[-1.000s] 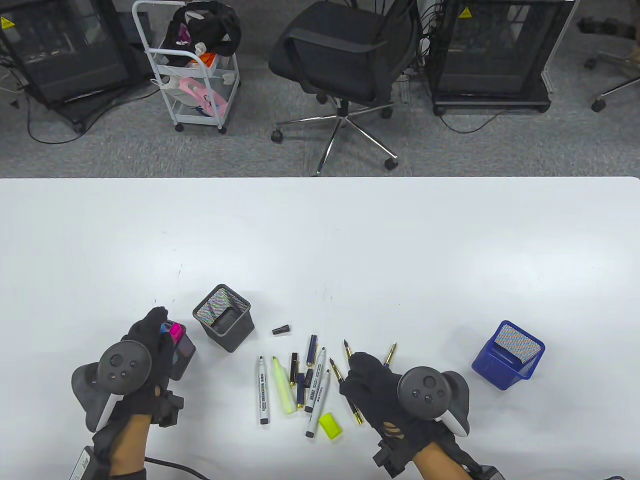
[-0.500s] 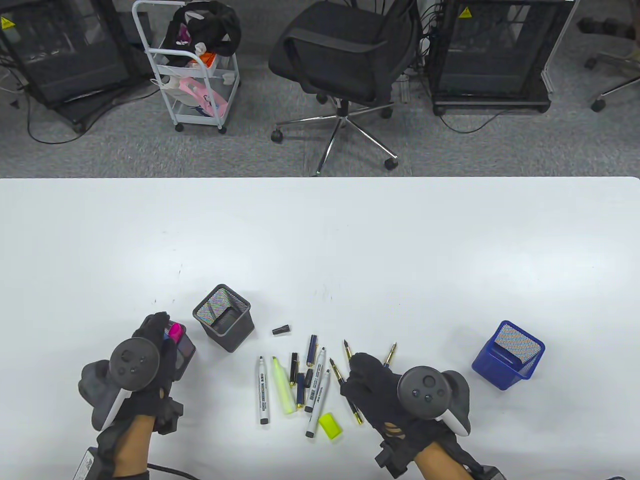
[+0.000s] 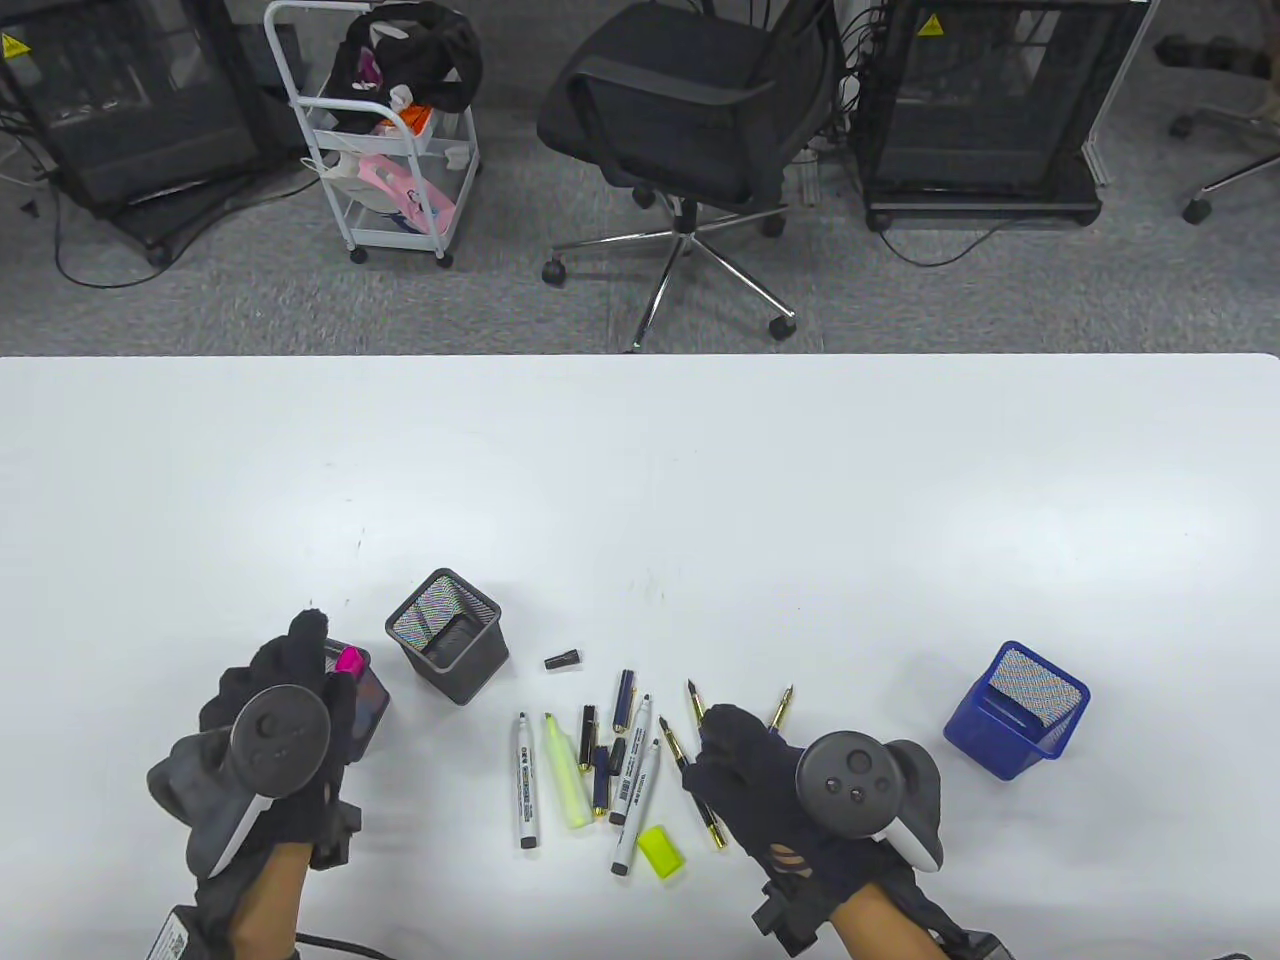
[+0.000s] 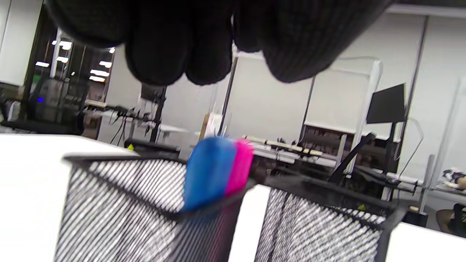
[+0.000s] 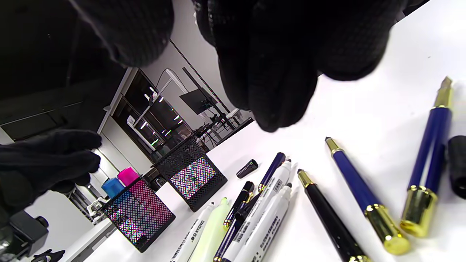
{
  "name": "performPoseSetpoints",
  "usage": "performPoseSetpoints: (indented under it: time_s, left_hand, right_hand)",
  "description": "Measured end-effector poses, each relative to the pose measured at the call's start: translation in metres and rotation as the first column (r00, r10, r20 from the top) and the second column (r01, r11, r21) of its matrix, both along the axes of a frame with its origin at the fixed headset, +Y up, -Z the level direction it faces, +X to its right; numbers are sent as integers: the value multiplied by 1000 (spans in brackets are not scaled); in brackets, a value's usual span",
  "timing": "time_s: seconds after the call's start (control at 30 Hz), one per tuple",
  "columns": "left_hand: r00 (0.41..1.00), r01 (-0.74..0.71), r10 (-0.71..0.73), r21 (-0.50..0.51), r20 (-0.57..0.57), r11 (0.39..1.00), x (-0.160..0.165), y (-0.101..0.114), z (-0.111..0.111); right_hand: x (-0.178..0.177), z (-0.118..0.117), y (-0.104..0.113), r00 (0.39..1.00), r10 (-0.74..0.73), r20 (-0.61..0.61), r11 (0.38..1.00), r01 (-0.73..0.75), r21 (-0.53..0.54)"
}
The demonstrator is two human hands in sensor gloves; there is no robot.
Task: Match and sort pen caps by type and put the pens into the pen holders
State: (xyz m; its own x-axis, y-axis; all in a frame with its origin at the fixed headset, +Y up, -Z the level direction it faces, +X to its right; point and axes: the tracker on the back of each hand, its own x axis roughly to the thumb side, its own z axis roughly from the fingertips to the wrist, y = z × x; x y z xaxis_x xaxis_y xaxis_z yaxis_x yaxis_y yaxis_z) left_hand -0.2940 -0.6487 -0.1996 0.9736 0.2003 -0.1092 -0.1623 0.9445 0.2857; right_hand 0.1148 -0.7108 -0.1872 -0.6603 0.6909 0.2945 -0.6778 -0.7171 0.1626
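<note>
Overhead, left hand [image 3: 290, 690] loosely open, empty, above the pink highlighter [image 3: 349, 660]; right hand [image 3: 745, 770] relaxed over pens.

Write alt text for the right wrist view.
Gloved right-hand fingers hang over uncapped fountain pens and white markers lying on a white table. Beyond, two black mesh holders stand; the nearer holds blue and pink highlighters, with the left hand above.
</note>
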Motion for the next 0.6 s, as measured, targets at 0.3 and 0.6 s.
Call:
performPoseSetpoints:
  time_s: [0.3, 0.6]
  left_hand:
    - [967, 11, -2, -37, 255, 999, 65, -2, 10]
    - [923, 167, 3, -405, 386, 899, 116, -65, -12]
  right_hand:
    - [2, -1, 0, 1000, 6, 12, 1000, -6, 1]
    - [5, -1, 0, 1000, 10, 23, 1000, -10, 1]
